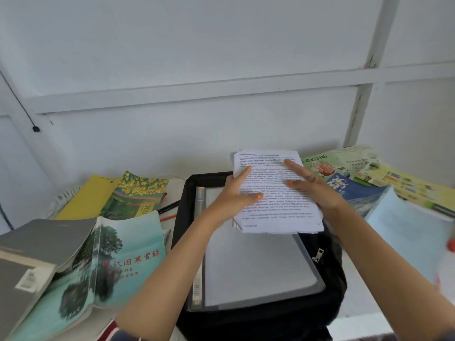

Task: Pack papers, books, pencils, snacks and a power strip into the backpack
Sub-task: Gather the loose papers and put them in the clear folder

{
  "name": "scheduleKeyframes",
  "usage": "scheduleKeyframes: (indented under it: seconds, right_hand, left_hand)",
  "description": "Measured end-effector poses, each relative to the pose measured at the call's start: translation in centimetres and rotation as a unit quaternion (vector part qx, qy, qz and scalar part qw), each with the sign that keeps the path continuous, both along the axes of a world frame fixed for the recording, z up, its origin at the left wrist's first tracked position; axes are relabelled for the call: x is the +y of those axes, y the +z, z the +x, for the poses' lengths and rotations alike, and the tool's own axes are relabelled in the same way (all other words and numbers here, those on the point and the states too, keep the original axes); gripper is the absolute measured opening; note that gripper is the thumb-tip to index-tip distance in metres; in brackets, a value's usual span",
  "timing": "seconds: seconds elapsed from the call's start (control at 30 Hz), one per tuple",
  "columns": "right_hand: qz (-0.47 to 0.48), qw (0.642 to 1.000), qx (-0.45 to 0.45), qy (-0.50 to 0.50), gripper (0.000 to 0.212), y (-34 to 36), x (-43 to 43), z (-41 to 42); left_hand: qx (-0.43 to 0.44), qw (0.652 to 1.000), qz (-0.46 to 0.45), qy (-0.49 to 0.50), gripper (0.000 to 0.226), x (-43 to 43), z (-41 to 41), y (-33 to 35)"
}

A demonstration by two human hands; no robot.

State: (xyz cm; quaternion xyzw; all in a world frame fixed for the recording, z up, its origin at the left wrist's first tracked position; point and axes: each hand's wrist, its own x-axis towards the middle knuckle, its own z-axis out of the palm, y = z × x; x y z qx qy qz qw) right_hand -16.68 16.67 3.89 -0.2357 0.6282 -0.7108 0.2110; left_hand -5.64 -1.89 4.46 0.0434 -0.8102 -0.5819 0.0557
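At 6 o'clock the black backpack lies open on the table w/ a clear plastic folder inside. Over its far end, toward 12, is the stack of printed papers. The left hand pinches its left edge, thumb on top. The right hand lies flat on it, fingers straight & apart. Teal paperback at 9, blue book at 2.
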Motion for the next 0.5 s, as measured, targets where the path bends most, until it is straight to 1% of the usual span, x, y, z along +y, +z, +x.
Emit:
scheduleKeyframes:
  seconds: [0.03,0.1,0.13,0.17,0.2,0.23,0.3,0.37,0.4,0.43,0.5]
  right_hand:
    - [0.009,1.000,-0.010,-0.007,0.058,-0.2,1.0,-0.1]
    - [0.016,0.999,-0.033,-0.029,0.058,-0.4,3.0,-0.2]
    - [0.010,0.998,-0.051,-0.042,0.057,-0.3,4.2,-0.4]
    - [0.001,0.996,-0.071,-0.051,0.056,-0.2,5.4,-0.8]
    - [-0.009,0.994,-0.089,-0.058,0.057,0.0,6.7,-1.2]
    - [-0.010,0.993,-0.101,-0.065,0.057,0.2,8.1,-1.7]
    - [-0.004,0.989,-0.114,-0.093,0.057,0.6,10.6,-2.4]
    - [-0.004,0.988,-0.113,-0.104,0.058,1.0,12.8,-3.1]
    - [-0.001,0.988,-0.109,-0.105,0.058,1.1,13.6,-3.3]
    - [0.004,0.989,-0.105,-0.105,0.058,1.3,14.4,-3.4]
    - [0.012,0.989,-0.103,-0.102,0.057,1.3,15.3,-3.4]
  left_hand:
    - [-0.009,1.000,0.021,-0.006,0.064,0.9,0.0,0.0]
    - [-0.012,0.996,0.091,-0.009,0.054,2.9,-0.1,-0.4]
    - [-0.008,0.994,0.105,0.009,0.051,3.8,-0.2,-0.9]
    - [-0.009,0.995,0.094,0.041,0.049,4.8,-0.3,-1.5]
    - [-0.017,0.995,0.065,0.081,0.049,5.8,-0.5,-2.1]
    - [-0.035,0.993,0.017,0.115,0.051,6.7,-0.7,-2.8]
    - [-0.101,0.980,-0.104,0.140,0.068,8.4,-1.4,-4.5]
    - [-0.163,0.952,-0.222,0.136,0.084,10.2,-1.4,-5.5]
    - [-0.177,0.936,-0.269,0.140,0.088,10.9,-1.4,-5.8]
    - [-0.179,0.926,-0.301,0.142,0.088,11.5,-1.3,-6.1]
    - [-0.169,0.922,-0.315,0.146,0.082,12.0,-1.3,-6.1]
